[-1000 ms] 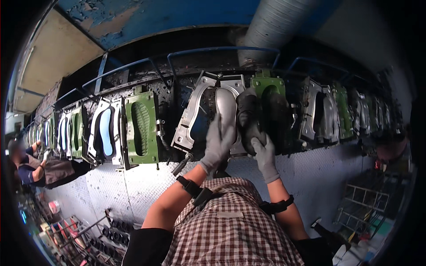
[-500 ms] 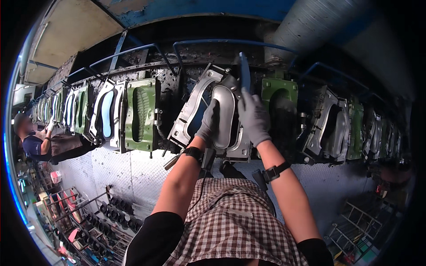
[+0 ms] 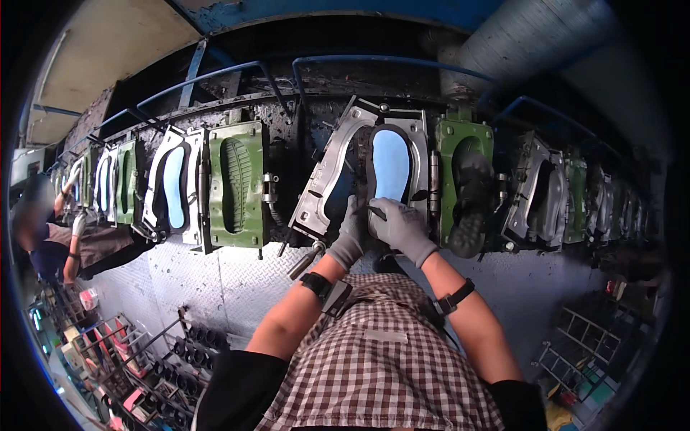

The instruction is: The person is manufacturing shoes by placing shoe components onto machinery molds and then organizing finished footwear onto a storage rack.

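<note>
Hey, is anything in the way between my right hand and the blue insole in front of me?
Nothing visible. Your right hand is over the near end of the blue insole, seemingly touching it. Your left hand is left of that end, not between them.

No words, numbers or signs are legible. The open silver mould (image 3: 309, 205) seems to carry a few small marks along the outer plate on its left side, though at this size and in this light I can't fairly say whether they are characters or just wear. Below the mould, on the front of the checked apron (image 3: 374, 384), sits a pale oblong patch (image 3: 386, 335) that shows no readable print. Well to the left of the mould and lower down, a red-and-white container (image 3: 88, 299) is too small and blurred for any lettering to be made out.
</note>
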Tool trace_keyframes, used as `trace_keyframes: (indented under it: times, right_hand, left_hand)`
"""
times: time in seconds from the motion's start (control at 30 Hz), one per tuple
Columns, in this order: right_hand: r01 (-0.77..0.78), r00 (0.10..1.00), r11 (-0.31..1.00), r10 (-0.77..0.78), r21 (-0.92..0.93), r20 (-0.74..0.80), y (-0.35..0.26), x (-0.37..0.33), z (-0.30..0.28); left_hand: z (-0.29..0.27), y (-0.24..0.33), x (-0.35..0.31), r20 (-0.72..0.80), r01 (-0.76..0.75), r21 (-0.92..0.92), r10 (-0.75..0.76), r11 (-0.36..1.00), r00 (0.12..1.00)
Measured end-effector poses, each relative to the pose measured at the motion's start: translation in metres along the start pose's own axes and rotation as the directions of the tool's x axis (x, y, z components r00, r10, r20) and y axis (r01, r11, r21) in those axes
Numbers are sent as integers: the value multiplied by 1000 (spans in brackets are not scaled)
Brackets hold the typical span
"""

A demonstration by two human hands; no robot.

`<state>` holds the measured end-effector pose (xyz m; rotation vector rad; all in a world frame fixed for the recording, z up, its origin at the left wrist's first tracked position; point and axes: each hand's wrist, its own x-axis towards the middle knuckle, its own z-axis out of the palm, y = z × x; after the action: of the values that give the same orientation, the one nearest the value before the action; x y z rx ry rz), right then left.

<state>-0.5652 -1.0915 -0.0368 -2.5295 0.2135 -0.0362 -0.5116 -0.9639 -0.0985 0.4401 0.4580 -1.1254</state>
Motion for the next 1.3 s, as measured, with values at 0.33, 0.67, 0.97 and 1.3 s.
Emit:
trace_keyframes:
  times: [0.33, 0.67, 0.97, 1.3]
  right_hand:
    - [-139, 973, 973, 169, -187, 159, -32, -27, 5]
    - [-304, 900, 905, 375, 296, -221, -10, -16, -5]
    - [-394, 780, 710, 594, 583, -195, 28, -5, 15]
    - [-207, 915, 971, 236, 123, -328, 43, 24, -45]
  left_hand:
    - [52, 60, 63, -146, -203, 687, 406, 698, 902]
    - [49, 67, 30, 123, -375, 447, 359, 813, 925]
    - [70, 64, 56, 207, -448, 689, 437, 570, 875]
    - [90, 39, 64, 89, -530, 704, 682, 472, 726]
